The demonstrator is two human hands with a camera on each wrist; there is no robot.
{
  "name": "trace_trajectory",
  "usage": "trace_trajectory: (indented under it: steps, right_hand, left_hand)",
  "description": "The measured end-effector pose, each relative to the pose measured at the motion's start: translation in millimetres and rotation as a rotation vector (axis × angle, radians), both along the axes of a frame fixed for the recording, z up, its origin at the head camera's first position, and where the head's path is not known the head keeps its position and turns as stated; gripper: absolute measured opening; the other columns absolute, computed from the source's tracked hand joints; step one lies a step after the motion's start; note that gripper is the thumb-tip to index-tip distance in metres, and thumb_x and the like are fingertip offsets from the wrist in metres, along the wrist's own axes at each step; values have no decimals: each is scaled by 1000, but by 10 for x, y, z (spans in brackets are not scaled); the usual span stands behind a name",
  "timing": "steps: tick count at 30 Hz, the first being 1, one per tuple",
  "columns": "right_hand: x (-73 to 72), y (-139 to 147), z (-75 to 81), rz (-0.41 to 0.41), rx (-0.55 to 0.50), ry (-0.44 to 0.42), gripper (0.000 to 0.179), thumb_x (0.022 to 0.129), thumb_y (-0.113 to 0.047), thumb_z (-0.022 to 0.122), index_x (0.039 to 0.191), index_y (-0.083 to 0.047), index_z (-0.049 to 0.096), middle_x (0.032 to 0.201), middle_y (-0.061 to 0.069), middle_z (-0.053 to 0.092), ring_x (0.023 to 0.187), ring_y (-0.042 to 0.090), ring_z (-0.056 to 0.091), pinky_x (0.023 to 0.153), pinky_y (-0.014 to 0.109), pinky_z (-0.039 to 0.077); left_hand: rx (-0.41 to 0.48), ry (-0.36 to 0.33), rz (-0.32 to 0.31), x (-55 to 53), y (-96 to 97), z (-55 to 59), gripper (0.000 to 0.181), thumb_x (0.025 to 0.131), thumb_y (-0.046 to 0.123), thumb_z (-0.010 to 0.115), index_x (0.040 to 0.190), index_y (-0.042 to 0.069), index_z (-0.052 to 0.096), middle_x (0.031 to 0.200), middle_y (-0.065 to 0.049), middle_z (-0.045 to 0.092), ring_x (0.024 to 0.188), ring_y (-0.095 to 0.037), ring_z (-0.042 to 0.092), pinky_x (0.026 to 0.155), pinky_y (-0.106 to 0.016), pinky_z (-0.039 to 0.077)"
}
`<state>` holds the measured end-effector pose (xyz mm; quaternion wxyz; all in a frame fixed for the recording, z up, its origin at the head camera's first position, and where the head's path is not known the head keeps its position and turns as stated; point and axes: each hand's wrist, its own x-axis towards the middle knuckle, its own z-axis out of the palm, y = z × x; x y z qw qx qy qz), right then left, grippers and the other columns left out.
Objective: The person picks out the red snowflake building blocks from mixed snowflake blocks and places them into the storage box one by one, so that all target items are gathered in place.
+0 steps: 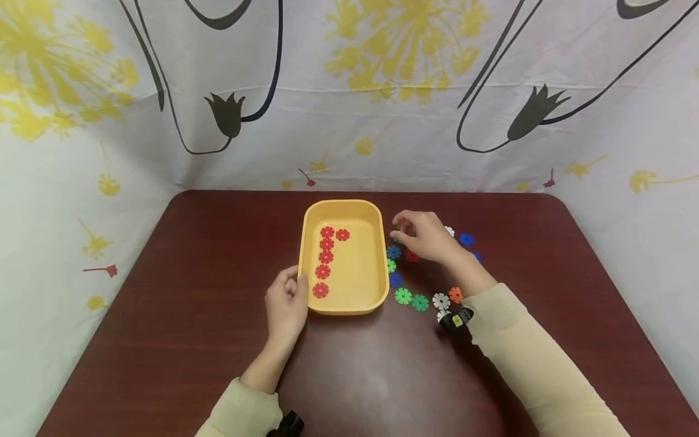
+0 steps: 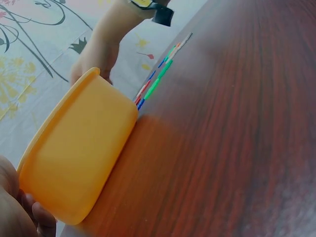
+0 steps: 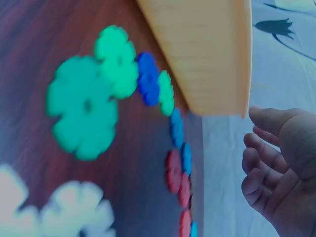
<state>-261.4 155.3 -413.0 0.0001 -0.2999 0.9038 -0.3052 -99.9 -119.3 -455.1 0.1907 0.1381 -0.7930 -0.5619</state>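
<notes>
A yellow plastic tray point(image 1: 357, 267) stands on the table. Inside, several red snowflake-shaped discs point(image 1: 320, 290) form a column along the left, with one more to the right near the top. My left hand point(image 1: 287, 306) grips the tray's left wall, thumb at the rim; its fingers point(image 2: 43, 217) show against the tray's outside in the left wrist view. Beyond the tray's right edge, my right hand point(image 1: 426, 235) hovers over loose discs, fingers loosely bent and nothing seen between them. That hand point(image 3: 284, 163) appears beside the tray's corner in the right wrist view.
Right of the tray lie loose discs: green point(image 1: 420, 303), white point(image 1: 441, 301), orange point(image 1: 455, 295) and blue point(image 1: 466, 239). Some are partly hidden by my right hand and forearm. A patterned cloth point(image 1: 360, 145) hangs behind the dark red table point(image 1: 218, 255).
</notes>
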Motion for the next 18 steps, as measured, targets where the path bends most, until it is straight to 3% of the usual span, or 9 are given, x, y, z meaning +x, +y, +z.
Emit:
trace_trajectory:
  steps: [9,18]
  right_hand:
    - [92,302,-174,12,128,-154,14,93,-16,75,100,-7,68,83,0,66,70,16,58,65,35,51]
    - [145,422,-298,58,166,-157,7,92,-15,76,90,-11,71,75,-2,63,65,13,54,62,33,47]
  left_hand:
    - [-5,15,-5,-16,-7,15,25,98,7,63,119,-4,68,56,1,37,47,-4,34,47,-22,29]
    - [-9,13,-9,-11,-7,9,25,97,7,63,118,-4,68,56,2,38,48,-5,34,47,-22,29]
